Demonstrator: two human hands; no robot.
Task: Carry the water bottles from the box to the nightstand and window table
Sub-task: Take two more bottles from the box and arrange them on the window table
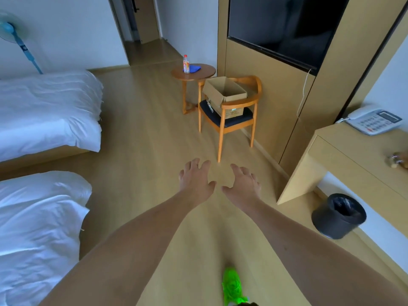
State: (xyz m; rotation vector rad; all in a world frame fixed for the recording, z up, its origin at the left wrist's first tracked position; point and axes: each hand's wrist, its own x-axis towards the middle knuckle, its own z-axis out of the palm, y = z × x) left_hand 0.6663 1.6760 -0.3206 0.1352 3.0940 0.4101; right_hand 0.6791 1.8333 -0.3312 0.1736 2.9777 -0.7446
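Reaching forward over the floor (pixel 154 129), the left hand (pixel 195 181) and right hand (pixel 241 184) hang side by side with fingers (pixel 193 165) spread and released, holding nothing. Beyond the fingers, a cardboard box (pixel 224 93) sits open on a wooden chair (pixel 229 120). Farther past it, one water bottle (pixel 186 64) stands upright on a round tabletop (pixel 199 75) beside a blue cloth (pixel 195 68). Two beds (pixel 44 111) lie off to the left.

No text reads clearly; the box (pixel 224 93) side label and bottle (pixel 186 64) label seem printed but blurred.
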